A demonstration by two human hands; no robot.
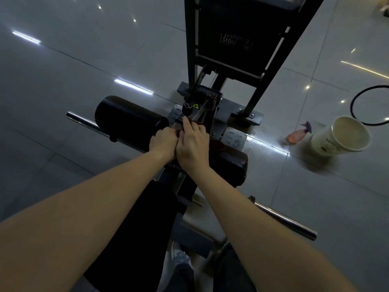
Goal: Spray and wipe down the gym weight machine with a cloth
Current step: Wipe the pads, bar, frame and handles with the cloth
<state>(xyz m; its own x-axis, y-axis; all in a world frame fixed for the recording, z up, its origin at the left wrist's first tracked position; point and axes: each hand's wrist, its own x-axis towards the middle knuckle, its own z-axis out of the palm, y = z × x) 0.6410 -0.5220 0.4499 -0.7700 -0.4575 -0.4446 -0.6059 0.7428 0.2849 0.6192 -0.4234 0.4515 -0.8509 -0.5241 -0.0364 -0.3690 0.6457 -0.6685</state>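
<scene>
Weight machine (231,34): steel frame, heavy and rigid, won't shift under wiping pressure, so lean in.

Roller pad (126,121), left of the centre bar: looks like padded vinyl; I'd guess it gives a little and goes slick when wet.

Paper cup (336,142): on the floor off the machine's right side. Light, tips easily.

Left hand (164,141): tucked against the right one, fingers curl down out of sight. Can't tell what it holds.

Right hand (193,144): laid flat over the cloth, fingers reaching forward.

Cloth (217,144): dark red, soft, limp, bunched under the right hand at the centre bar. Best held wadded under the palm.

Spray bottle (295,137): on the floor just beside the cup. Small, light plastic; take it by the neck.

Knob (186,107): just ahead of the fingertips.
</scene>
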